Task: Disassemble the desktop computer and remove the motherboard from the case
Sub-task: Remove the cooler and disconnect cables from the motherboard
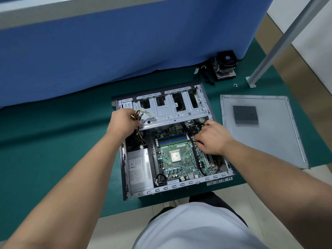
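Observation:
An open desktop case (125, 177) lies on its side on a green mat. Inside it sits the green motherboard (179, 164) with a bare CPU (175, 156) at its middle and RAM sticks (170, 141) above that. A grey power supply (139, 169) fills the case's left side. My left hand (123, 122) grips a bundle of yellow, red and black power cables (139, 115) with a white connector, held up over the drive cage (170, 108). My right hand (212, 139) reaches down at the board's right edge, fingers curled on black cables (190, 136); what they pinch is hidden.
The removed side panel (260, 130) lies on the green mat (62, 150) right of the case. A CPU cooler with fan (224, 67) and loose black cables (206, 74) sit at the back. Small screws (235, 85) lie by a metal post foot (251, 83). A blue partition (107, 51) stands behind.

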Demonstrator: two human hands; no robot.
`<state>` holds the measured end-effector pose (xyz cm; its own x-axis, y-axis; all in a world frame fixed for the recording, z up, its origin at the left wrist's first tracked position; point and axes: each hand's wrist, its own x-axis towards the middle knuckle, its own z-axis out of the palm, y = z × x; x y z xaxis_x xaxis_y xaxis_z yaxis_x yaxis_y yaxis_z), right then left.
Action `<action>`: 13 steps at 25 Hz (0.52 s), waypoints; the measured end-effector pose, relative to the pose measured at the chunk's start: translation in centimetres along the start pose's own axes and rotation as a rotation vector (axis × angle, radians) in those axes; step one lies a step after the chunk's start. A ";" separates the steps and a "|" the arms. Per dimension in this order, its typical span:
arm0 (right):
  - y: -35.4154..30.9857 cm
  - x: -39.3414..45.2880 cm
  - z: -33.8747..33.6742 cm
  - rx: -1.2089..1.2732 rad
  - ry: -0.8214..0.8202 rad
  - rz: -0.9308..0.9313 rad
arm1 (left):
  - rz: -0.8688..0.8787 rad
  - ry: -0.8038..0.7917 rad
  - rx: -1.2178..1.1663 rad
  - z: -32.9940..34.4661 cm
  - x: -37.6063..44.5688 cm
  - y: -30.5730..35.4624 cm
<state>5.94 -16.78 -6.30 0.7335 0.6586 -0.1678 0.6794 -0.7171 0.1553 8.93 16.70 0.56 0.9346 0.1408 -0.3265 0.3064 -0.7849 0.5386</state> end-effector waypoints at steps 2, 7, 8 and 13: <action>0.0 0.0 0.1 -0.004 0.001 -0.001 | -0.038 0.006 -0.026 0.3 0.3 0.4; -0.1 0.1 0.0 0.009 0.015 0.008 | -0.035 0.163 -0.053 1.9 0.0 0.5; 0.0 0.0 0.0 0.007 0.012 0.008 | -0.014 0.186 -0.013 2.3 -0.2 0.4; 0.0 0.0 -0.2 0.009 0.008 0.011 | 0.193 0.199 0.112 3.5 -2.0 -0.9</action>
<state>5.96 -16.75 -6.14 0.7409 0.6527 -0.1582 0.6714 -0.7261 0.1484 6.17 15.02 -2.01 0.9941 0.0890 -0.0614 0.1076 -0.8688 0.4834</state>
